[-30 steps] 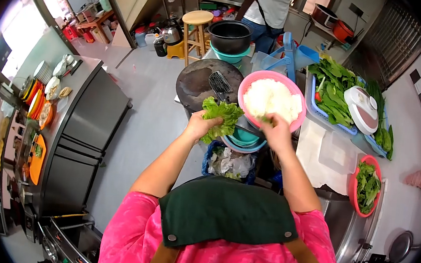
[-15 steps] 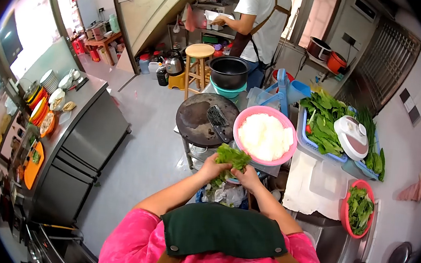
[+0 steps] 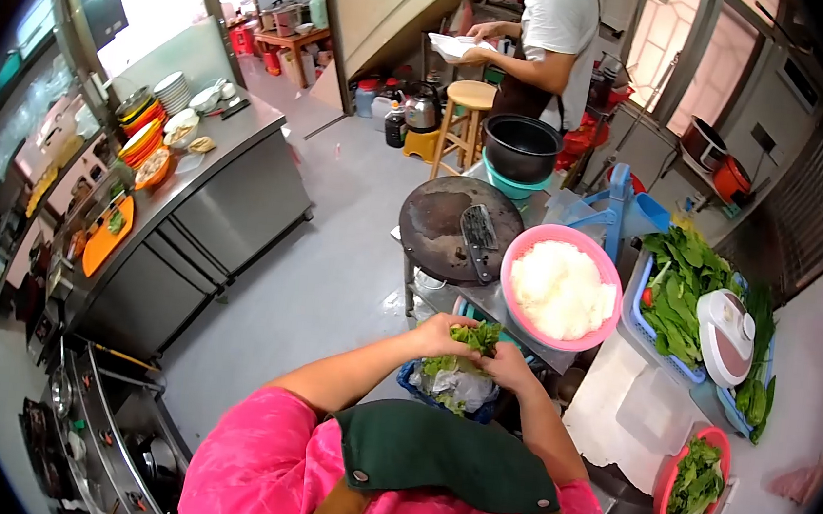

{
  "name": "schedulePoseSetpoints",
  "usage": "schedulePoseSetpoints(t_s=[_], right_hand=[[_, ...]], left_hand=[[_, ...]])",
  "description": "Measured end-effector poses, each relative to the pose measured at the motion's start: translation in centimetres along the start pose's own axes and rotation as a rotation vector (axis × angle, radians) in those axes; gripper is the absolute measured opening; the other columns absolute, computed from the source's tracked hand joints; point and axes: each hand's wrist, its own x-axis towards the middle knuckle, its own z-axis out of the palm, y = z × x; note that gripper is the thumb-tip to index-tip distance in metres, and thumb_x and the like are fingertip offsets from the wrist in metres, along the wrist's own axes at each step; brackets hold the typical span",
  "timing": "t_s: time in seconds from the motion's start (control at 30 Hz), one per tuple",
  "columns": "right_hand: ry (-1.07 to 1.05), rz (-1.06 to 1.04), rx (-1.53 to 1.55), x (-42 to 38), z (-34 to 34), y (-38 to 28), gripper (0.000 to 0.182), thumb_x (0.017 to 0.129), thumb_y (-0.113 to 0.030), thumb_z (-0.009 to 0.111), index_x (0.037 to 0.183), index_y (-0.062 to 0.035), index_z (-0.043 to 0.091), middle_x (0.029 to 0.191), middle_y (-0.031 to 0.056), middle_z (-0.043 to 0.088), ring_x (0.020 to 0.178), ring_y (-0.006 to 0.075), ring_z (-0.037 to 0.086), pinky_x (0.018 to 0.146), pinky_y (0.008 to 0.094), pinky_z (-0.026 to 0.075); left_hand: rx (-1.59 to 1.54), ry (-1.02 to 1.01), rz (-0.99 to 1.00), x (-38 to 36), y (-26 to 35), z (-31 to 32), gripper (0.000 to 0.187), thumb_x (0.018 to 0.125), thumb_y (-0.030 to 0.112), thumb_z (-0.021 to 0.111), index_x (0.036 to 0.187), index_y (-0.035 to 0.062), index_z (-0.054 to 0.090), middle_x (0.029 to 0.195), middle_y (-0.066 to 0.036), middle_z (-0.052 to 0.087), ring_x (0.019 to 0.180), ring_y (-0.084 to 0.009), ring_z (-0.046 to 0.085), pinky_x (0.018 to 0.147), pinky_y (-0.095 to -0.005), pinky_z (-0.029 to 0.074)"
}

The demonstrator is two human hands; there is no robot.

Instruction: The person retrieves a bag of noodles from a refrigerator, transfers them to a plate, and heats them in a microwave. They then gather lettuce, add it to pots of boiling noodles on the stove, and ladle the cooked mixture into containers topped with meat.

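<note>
Between my two hands is a small bunch of leafy greens [image 3: 479, 337]. My left hand [image 3: 438, 337] grips it from the left, fingers closed. My right hand [image 3: 509, 366] closes on its right side, with the fingertips partly hidden by leaves. Right below hangs a blue-rimmed bin with a clear plastic bag [image 3: 466, 391], and bits of green leaf lie at its top. Just ahead stand a round dark chopping board [image 3: 434, 222] with a cleaver [image 3: 478, 233] on it and a pink basin [image 3: 612, 319] of white shredded food.
At right are a blue basket [image 3: 638, 301] of greens, a clear plastic container [image 3: 654, 411] and a red basket [image 3: 661, 504] with leaves. A black pot [image 3: 522, 149] and a wooden stool [image 3: 472, 96] stand ahead. A co-worker [image 3: 560, 35] holds a white tray. A steel counter [image 3: 241, 193] runs left.
The view has swung left, so the scene sits further right. My hands have lowered with the greens toward the bin. The co-worker has turned and holds the white tray in both hands.
</note>
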Motion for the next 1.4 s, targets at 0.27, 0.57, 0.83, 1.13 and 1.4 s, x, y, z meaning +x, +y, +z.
schedulePoseSetpoints(t_s=[0.27,0.57,0.83,1.13,1.4], right_hand=[[0.022,-0.085,-0.144,2.8,9.9,-5.9,0.026,0.068,-0.019,0.066,0.085,-0.0009,0.059,0.073,0.0099,0.061,0.066,0.0147,0.056,0.063,0.0295,0.044],[-0.591,-0.198,-0.271,10.1,34.5,-11.6,0.017,0.069,-0.011,0.067,0.082,-0.0032,0.061,0.071,0.0011,0.06,0.063,0.0091,0.053,0.058,0.0258,0.043],[-1.04,-0.303,-0.388,10.7,59.0,-19.3,0.009,0.072,-0.01,0.064,0.073,-0.0017,0.061,0.06,-0.0001,0.056,0.051,0.0073,0.046,0.046,0.0235,0.036],[-1.666,-0.606,-0.481,5.6,85.7,-21.2,0.006,0.076,-0.006,0.059,0.075,0.0002,0.059,0.063,0.001,0.057,0.054,0.0063,0.047,0.047,0.0217,0.037],[-1.732,-0.708,-0.433,7.0,104.5,-27.8,0.012,0.075,-0.01,0.06,0.078,0.0017,0.059,0.062,0.0066,0.059,0.056,0.0097,0.051,0.052,0.0261,0.042]], left_hand=[[0.081,0.35,0.004,-8.8,-3.2,-5.0,0.028,0.068,0.009,0.061,0.095,0.0028,0.059,0.077,-0.006,0.06,0.067,-0.0101,0.055,0.062,-0.0255,0.046],[-0.029,0.56,0.04,-32.3,-11.4,-16.5,0.03,0.069,0.011,0.059,0.099,0.0064,0.055,0.077,-0.004,0.058,0.07,-0.0137,0.055,0.062,-0.0279,0.045],[0.01,1.186,-0.276,-56.2,-14.2,-19.6,0.029,0.065,0.022,0.065,0.086,0.0042,0.061,0.072,-0.013,0.061,0.066,-0.0217,0.057,0.064,-0.0325,0.045],[-1.413,2.13,0.539,-75.8,-19.3,-13.5,0.018,0.075,0.018,0.063,0.086,0.0051,0.058,0.078,-0.006,0.059,0.071,-0.0189,0.06,0.063,-0.034,0.049],[-1.14,2.86,0.483,-93.9,-22.9,-13.3,0.019,0.074,0.022,0.065,0.086,0.0104,0.057,0.069,-0.003,0.058,0.056,-0.0158,0.056,0.05,-0.0291,0.047]])
